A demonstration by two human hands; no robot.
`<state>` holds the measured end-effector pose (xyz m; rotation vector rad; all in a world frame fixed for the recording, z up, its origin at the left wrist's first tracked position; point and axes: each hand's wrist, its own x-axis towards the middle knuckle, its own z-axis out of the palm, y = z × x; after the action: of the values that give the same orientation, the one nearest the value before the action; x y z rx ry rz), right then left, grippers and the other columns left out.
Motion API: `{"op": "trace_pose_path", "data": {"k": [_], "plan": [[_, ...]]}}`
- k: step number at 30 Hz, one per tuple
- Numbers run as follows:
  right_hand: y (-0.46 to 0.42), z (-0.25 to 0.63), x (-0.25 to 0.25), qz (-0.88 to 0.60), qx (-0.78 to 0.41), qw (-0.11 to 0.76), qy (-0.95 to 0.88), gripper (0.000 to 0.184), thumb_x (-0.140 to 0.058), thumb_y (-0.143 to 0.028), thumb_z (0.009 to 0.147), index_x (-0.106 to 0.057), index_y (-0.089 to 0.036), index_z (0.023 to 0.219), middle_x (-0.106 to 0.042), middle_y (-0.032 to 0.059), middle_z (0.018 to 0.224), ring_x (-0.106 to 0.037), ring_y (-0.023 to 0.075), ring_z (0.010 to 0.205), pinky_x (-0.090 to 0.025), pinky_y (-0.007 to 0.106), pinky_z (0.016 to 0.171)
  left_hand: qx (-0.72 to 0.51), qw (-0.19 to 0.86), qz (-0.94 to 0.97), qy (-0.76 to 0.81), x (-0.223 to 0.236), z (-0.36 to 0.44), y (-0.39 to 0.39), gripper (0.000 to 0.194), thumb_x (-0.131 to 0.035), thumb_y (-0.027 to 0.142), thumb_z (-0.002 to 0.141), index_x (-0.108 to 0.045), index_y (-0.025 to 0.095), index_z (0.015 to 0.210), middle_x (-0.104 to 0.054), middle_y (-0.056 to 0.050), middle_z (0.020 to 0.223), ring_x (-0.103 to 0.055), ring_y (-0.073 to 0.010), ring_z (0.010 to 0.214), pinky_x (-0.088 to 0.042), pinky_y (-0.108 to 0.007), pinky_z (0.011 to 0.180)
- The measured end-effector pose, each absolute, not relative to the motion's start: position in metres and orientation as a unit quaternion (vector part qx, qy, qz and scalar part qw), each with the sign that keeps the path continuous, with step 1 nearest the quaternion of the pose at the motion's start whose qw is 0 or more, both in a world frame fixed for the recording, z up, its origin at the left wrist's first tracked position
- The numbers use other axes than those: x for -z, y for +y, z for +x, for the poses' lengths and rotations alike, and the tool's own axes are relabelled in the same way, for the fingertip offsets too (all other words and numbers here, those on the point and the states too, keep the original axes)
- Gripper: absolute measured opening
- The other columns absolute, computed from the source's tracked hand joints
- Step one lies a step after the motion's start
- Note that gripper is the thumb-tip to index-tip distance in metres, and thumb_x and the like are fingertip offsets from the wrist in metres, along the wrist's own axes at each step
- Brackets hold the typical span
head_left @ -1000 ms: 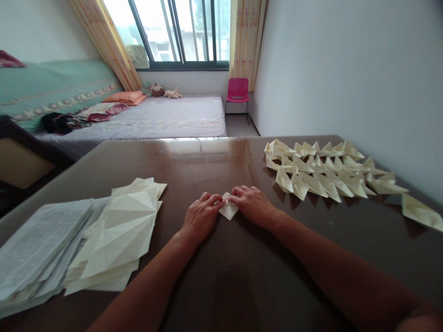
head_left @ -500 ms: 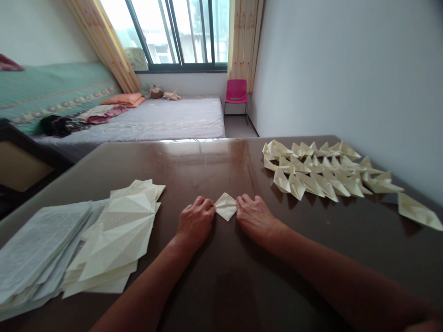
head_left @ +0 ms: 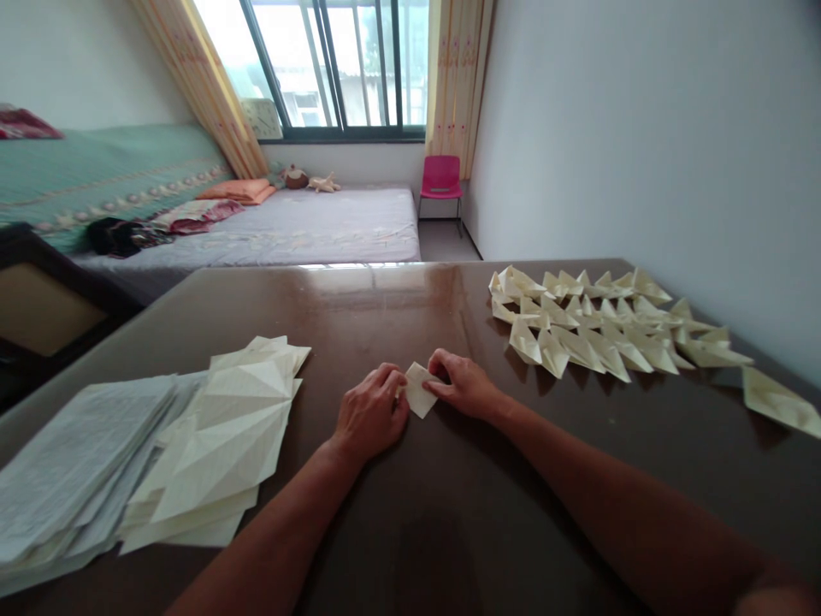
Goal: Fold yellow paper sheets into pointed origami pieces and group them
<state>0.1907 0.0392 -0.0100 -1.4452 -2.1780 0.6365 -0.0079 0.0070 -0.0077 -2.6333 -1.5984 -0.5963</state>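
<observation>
A small cream paper folded into a diamond [head_left: 421, 400] is between my two hands, over the middle of the brown table [head_left: 385, 316]. My left hand [head_left: 375, 406] pinches its left corner, thumb and fingers pressed together. From the other side, my right hand [head_left: 465, 385] grips the right edge, its thumb lying across the paper's face and the fingers behind. Folded paper boats [head_left: 596, 334] stand in rows at the right. On the left lies a stack of creased cream paper sheets [head_left: 234, 428].
A pile of printed paper [head_left: 83, 462] lies at the table's left, partly beneath the cream sheets. One boat [head_left: 779, 398] sits apart near the right edge. Beyond the table are a bed [head_left: 359, 222], a pink chair [head_left: 441, 178] and a dark wooden chair [head_left: 57, 299].
My right hand has turned, bringing its thumb onto the paper's face. My left fingers have shifted at the left corner. The view has tilted slightly.
</observation>
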Motion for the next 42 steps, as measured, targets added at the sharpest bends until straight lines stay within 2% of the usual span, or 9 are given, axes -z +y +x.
{"op": "trace_pose_path", "data": {"k": [5, 10, 16, 20, 23, 26, 31, 36, 42], "plan": [[0.038, 0.187, 0.008, -0.419, -0.326, 0.311, -0.788, 0.007, -0.054, -0.027, 0.086, -0.056, -0.02, 0.088, -0.061, -0.0023, 0.078, -0.054, 0.011, 0.069, -0.041, 0.023, 0.065, 0.273, -0.008, -0.821, -0.501, 0.014, -0.008, 0.009, 0.038, -0.047, 0.037, 0.093, -0.046, 0.025, 0.128, -0.062, -0.004, 0.111, -0.061, -0.0168, 0.093, -0.047, -0.025, 0.074], [0.039, 0.182, 0.013, -0.423, -0.363, 0.393, -0.731, 0.027, -0.064, -0.033, 0.078, -0.052, -0.021, 0.099, -0.062, -0.0002, 0.089, -0.058, 0.0129, 0.078, -0.046, 0.024, 0.067, 0.333, -0.121, -0.796, -0.491, 0.017, -0.011, 0.017, 0.019, -0.047, 0.035, 0.093, -0.06, 0.025, 0.103, -0.065, 0.0, 0.092, -0.062, -0.0133, 0.08, -0.047, -0.024, 0.075], [0.041, 0.18, 0.018, -0.446, -0.382, 0.372, -0.719, 0.03, -0.068, -0.036, 0.074, -0.054, -0.019, 0.094, -0.059, -0.0037, 0.076, -0.054, 0.0111, 0.065, -0.042, 0.022, 0.059, 0.407, -0.32, -0.698, -0.496, 0.021, -0.012, 0.024, 0.017, -0.051, 0.037, 0.09, -0.048, 0.021, 0.094, -0.065, 0.001, 0.08, -0.064, -0.0129, 0.069, -0.051, -0.024, 0.065], [0.035, 0.182, 0.009, -0.46, -0.208, 0.331, -0.797, 0.005, -0.057, -0.023, 0.083, -0.058, -0.018, 0.082, -0.06, -0.0002, 0.08, -0.053, 0.0127, 0.072, -0.039, 0.024, 0.067, 0.385, -0.232, -0.741, -0.499, 0.021, -0.013, 0.024, 0.013, -0.052, 0.031, 0.089, -0.053, 0.021, 0.098, -0.064, -0.002, 0.096, -0.062, -0.0158, 0.085, -0.051, -0.028, 0.076], [0.029, 0.183, 0.0, -0.461, -0.028, 0.233, -0.856, 0.009, -0.054, -0.018, 0.085, -0.061, -0.019, 0.089, -0.062, 0.0049, 0.09, -0.052, 0.0182, 0.087, -0.035, 0.029, 0.076, 0.361, -0.084, -0.789, -0.49, 0.018, -0.014, 0.022, 0.02, -0.053, 0.026, 0.087, -0.056, 0.021, 0.107, -0.06, -0.006, 0.111, -0.054, -0.0208, 0.104, -0.048, -0.033, 0.088], [0.025, 0.183, -0.005, -0.448, 0.054, 0.149, -0.88, 0.013, -0.05, -0.021, 0.09, -0.062, -0.02, 0.096, -0.063, 0.0075, 0.093, -0.051, 0.0207, 0.091, -0.033, 0.033, 0.079, 0.28, -0.018, -0.852, -0.442, 0.014, -0.014, 0.017, 0.016, -0.048, 0.026, 0.091, -0.061, 0.023, 0.1, -0.062, -0.005, 0.104, -0.051, -0.0203, 0.101, -0.046, -0.032, 0.087], [0.037, 0.195, -0.002, -0.404, -0.026, 0.121, -0.907, 0.011, -0.057, -0.023, 0.088, -0.067, -0.021, 0.092, -0.064, 0.0055, 0.092, -0.052, 0.019, 0.092, -0.036, 0.03, 0.078, 0.184, -0.021, -0.88, -0.437, 0.009, -0.014, 0.011, 0.027, -0.039, 0.029, 0.095, -0.064, 0.022, 0.089, -0.063, -0.004, 0.091, -0.053, -0.0179, 0.089, -0.046, -0.028, 0.072], [0.059, 0.216, 0.007, -0.356, -0.223, 0.184, -0.889, 0.017, -0.058, -0.032, 0.088, -0.072, -0.024, 0.091, -0.068, 0.0024, 0.093, -0.057, 0.0148, 0.088, -0.041, 0.026, 0.077, 0.186, -0.054, -0.867, -0.459, 0.01, -0.016, 0.014, 0.03, -0.039, 0.036, 0.096, -0.065, 0.023, 0.087, -0.064, -0.003, 0.091, -0.054, -0.0178, 0.091, -0.046, -0.029, 0.075], [0.058, 0.208, 0.012, -0.436, -0.231, 0.199, -0.847, 0.02, -0.052, -0.031, 0.091, -0.069, -0.02, 0.091, -0.068, 0.0035, 0.087, -0.058, 0.0147, 0.082, -0.041, 0.025, 0.075, 0.249, -0.117, -0.814, -0.511, 0.021, -0.015, 0.024, 0.026, -0.039, 0.033, 0.096, -0.062, 0.023, 0.103, -0.067, -0.002, 0.097, -0.058, -0.0165, 0.092, -0.047, -0.03, 0.084]]}}
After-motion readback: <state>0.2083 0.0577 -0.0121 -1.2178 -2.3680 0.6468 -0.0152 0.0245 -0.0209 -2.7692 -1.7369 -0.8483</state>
